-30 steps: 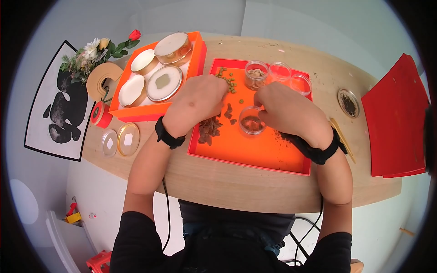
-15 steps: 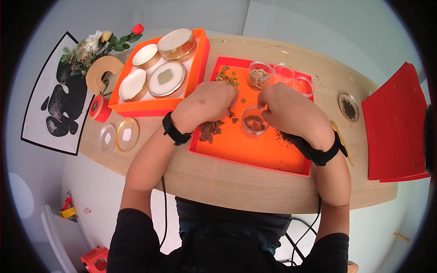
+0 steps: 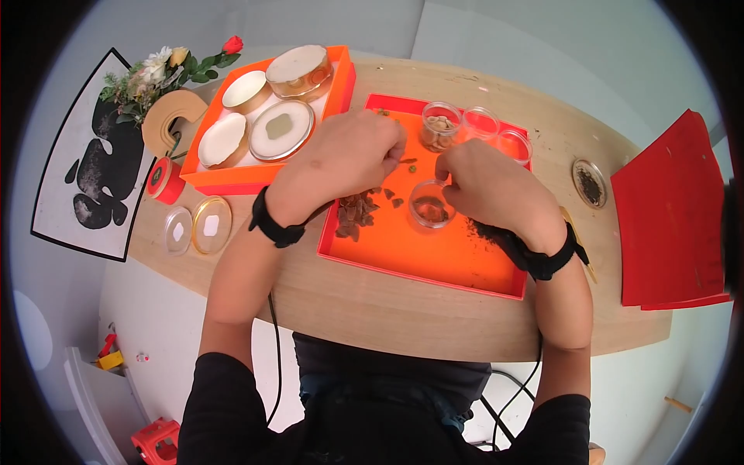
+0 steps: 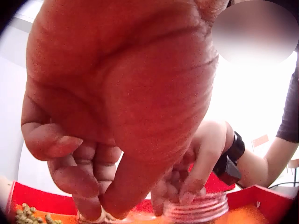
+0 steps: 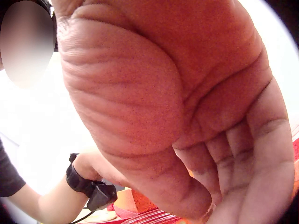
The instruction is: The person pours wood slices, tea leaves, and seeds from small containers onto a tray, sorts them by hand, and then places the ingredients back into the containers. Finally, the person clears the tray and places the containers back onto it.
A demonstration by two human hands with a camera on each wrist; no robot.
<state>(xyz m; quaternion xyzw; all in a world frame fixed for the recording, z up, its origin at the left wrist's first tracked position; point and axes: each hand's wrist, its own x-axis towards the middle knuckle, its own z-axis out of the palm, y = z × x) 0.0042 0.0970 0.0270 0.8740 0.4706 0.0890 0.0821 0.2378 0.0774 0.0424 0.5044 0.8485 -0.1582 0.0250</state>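
Orange tray (image 3: pixel 411 252) underlies right hand (image 3: pixel 500 190), clamped on clear cup (image 3: pixel 430 217), and left hand (image 3: pixel 339 155), fingers together.

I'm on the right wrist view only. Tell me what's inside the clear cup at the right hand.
Observer: Brown pieces. The head view shows them through the side of the cup, with the right hand at its rim.

Operator: Good. Now tell me what is heaped on the tray nearest the left wrist.

Observer: Brown flakes. In the head view they lie at the left edge of the tray, just below the left hand.
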